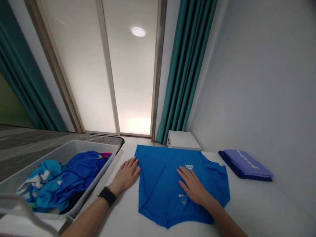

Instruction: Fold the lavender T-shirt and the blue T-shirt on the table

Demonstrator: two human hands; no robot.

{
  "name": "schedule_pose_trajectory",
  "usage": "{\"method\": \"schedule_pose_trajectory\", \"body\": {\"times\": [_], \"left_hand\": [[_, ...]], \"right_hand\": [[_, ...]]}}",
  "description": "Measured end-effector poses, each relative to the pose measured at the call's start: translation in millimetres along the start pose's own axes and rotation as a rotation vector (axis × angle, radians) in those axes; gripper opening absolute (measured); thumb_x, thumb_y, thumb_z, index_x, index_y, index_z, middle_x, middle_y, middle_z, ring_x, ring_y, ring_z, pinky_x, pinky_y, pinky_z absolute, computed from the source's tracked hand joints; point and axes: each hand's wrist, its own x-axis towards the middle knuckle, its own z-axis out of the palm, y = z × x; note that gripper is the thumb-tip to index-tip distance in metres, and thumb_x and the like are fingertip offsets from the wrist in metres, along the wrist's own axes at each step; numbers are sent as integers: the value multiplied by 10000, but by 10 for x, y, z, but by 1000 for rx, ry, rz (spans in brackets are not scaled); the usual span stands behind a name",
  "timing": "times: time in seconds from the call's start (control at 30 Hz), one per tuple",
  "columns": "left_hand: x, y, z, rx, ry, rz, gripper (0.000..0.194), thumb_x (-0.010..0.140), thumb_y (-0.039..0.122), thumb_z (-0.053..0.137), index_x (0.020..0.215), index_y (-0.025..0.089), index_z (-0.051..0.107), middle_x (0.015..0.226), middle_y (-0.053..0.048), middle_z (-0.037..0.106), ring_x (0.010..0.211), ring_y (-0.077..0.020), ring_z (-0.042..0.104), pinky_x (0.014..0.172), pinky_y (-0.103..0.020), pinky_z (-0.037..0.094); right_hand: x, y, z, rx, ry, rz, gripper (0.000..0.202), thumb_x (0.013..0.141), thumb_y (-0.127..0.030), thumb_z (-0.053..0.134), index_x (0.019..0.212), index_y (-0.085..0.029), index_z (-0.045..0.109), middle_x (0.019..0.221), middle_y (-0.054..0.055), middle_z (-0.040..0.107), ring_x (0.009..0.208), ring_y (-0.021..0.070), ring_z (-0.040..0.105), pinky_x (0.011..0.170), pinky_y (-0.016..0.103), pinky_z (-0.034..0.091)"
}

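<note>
A blue T-shirt (158,184) lies spread on the white table (249,210), its left side folded inward and its neckline toward me. White print shows on the chest and inside the collar. My left hand (126,175), with a black watch on the wrist, rests flat at the shirt's left edge, fingertips touching the cloth. Flat on the middle of the shirt, beside the chest print, lies my right hand (192,186) with fingers spread. Neither hand grips anything.
A grey plastic bin (98,179) of crumpled blue clothes (79,171) stands at the left. Folded purple and navy garments (247,164) lie at the right by the wall. Behind the table are a small white cabinet (184,140), a teal curtain (187,72) and frosted sliding doors (133,82).
</note>
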Motion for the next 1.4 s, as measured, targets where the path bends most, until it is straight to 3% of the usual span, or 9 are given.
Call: {"method": "schedule_pose_trajectory", "body": {"times": [0.57, 0.83, 1.1, 1.4], "left_hand": [[22, -32, -57, 22, -43, -67, 519, 988, 463, 311, 1436, 226, 427, 1490, -76, 445, 1377, -264, 382, 1137, -488, 256], [26, -43, -87, 44, -11, -90, 512, 986, 458, 301, 1414, 223, 455, 1449, -90, 495, 1345, -268, 424, 1117, -490, 294], [25, -63, -33, 23, 12, -75, 509, 988, 459, 309, 1416, 222, 451, 1441, -93, 498, 1341, -271, 418, 1116, -480, 293], [156, -153, 19, -62, 0, -28, 550, 1007, 457, 279, 1465, 164, 365, 1517, -109, 395, 1401, -222, 335, 1147, -413, 265]], "right_hand": [[-67, -136, 167, -87, 98, 35, 581, 1004, -506, 190, 1500, -229, 315, 1578, 41, 242, 1458, 223, 190, 1193, 471, 140], [-80, -277, 198, -91, 97, 66, 566, 1002, -451, 207, 1502, -208, 313, 1573, 40, 237, 1455, 236, 201, 1189, 486, 158], [-73, -244, 229, -42, 125, 64, 572, 993, -475, 232, 1490, -218, 349, 1565, 41, 274, 1451, 242, 215, 1194, 488, 148], [-58, -209, 258, -38, 133, 57, 573, 982, -486, 254, 1482, -228, 364, 1559, 33, 288, 1445, 236, 236, 1188, 501, 179]]}}
